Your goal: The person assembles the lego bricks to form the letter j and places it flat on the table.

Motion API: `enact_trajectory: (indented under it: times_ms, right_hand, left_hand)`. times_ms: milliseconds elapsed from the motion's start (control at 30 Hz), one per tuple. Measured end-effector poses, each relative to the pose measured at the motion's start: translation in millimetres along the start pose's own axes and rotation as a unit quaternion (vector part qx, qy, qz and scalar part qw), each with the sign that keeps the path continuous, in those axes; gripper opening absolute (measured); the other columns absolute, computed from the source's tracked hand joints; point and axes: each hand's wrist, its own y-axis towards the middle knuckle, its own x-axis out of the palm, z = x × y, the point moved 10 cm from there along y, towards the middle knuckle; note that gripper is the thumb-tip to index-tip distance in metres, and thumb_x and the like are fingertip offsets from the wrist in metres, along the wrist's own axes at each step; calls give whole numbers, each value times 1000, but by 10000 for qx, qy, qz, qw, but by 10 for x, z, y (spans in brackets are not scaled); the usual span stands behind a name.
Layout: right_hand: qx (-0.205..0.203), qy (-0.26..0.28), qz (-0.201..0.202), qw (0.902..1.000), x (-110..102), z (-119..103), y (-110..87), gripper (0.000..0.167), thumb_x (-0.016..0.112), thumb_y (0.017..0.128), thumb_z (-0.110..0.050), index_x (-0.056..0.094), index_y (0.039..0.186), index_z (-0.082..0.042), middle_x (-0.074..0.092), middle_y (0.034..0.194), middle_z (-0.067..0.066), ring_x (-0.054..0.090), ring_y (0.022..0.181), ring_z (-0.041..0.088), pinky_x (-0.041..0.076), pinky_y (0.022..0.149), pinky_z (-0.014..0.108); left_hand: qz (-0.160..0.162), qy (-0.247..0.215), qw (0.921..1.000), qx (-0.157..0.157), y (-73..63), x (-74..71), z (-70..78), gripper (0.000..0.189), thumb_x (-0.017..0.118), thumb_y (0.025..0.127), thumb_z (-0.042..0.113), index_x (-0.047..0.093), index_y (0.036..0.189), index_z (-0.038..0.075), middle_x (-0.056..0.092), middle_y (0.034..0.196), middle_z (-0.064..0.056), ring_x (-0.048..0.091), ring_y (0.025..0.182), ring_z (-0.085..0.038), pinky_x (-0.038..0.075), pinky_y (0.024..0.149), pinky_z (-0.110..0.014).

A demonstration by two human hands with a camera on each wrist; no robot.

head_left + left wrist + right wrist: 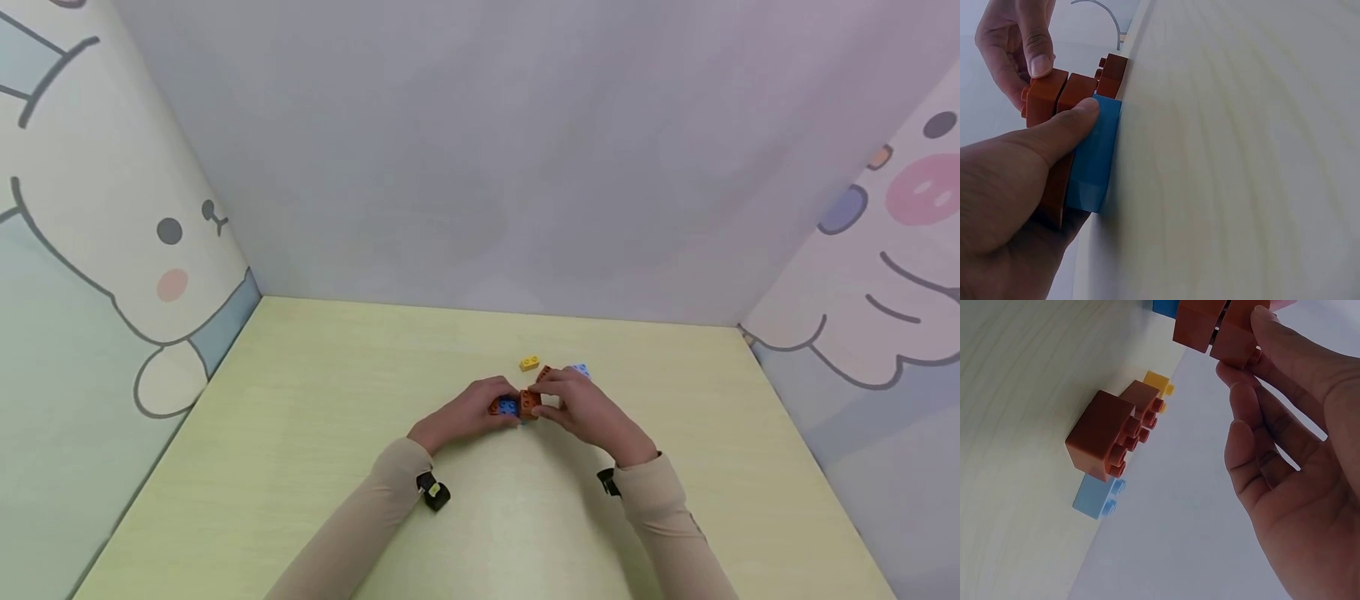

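Near the middle of the table, my left hand (468,411) grips a small stack of toy building bricks. In the left wrist view its thumb presses along a blue brick (1094,159) at the bottom, with a brown brick (1075,90) on top of that. My right hand (592,417) pinches another brown brick (1235,332) between thumb and fingers at the stack's right end. A thin gap shows between this brick and the one below. From above, a blue brick with studs (507,407) lies between the hands. The left fingers hide part of the stack.
Beyond the hands stand a yellow brick (529,363), a light blue brick (1092,495), a larger brown brick (1099,432) and a smaller brown one (1140,395). The pale wooden table (337,358) meets a grey back wall (480,167) and cartoon-printed side walls.
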Motion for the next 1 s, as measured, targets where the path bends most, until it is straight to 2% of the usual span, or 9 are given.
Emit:
enact_trajectory:
  times_ms: [333, 633, 1000]
  right_hand:
    - [76, 5, -68, 9999, 22, 9, 10, 24, 78, 91, -21, 77, 113, -11, 73, 106, 2, 60, 88, 17, 50, 73, 26]
    - [97, -336, -2, 9994, 25, 0, 11, 24, 78, 91, -25, 77, 114, -15, 73, 107, -1, 60, 93, 15, 52, 81, 33]
    - [126, 84, 50, 9999, 41, 59, -19, 24, 76, 93, -24, 76, 115, -15, 73, 111, 0, 61, 94, 18, 51, 78, 30]
  left_hand:
    - [-11, -36, 10000, 24, -11, 15, -10, 37, 70, 98, 32, 65, 128, 11, 66, 120, -2, 60, 102, -10, 51, 90, -24]
    - [-6, -19, 10000, 3, -14, 12, -32, 37, 69, 98, 34, 65, 128, 12, 66, 120, -1, 59, 102, -9, 51, 91, -25]
    - [15, -4, 10000, 45, -5, 9, -25, 37, 70, 98, 31, 65, 129, 12, 67, 120, -1, 60, 103, -10, 51, 91, -26]
